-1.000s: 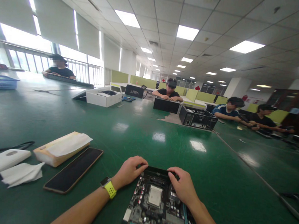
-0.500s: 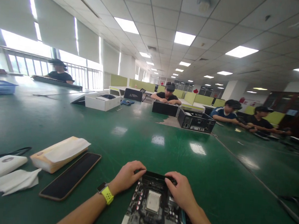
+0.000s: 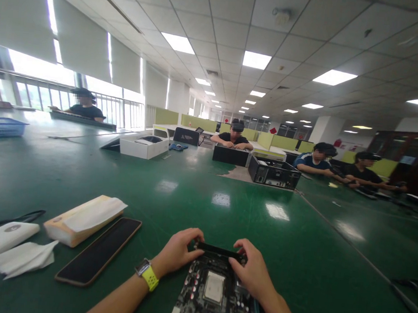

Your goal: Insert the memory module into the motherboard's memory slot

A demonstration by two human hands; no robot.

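Observation:
Low in the middle lies a motherboard (image 3: pixel 200 284) with a bare, silver-topped processor (image 3: pixel 214 286) in its socket. Along its far edge I hold a dark, narrow strip, which looks like a RAM stick (image 3: pixel 218 251), by both ends. My left hand (image 3: pixel 183 247) grips the left end, thumb in front and fingers behind. The right end is pinched the same way by my right hand (image 3: pixel 249 264). Whether the stick still touches its slot I cannot tell. The near edge of the board is cut off by the frame.
To the left lie a phone (image 3: pixel 99 251), a tissue pack (image 3: pixel 83 219), a crumpled tissue (image 3: pixel 26 258) and a white power bank (image 3: pixel 4 242). Farther off are a white box (image 3: pixel 143 148) and an open computer case (image 3: pixel 274 173). Several people sit around the green table (image 3: pixel 177 197).
My fingers have shifted from resting along the board's far edge to a pinch around the stick's ends. More of the stick's face now shows between my hands.

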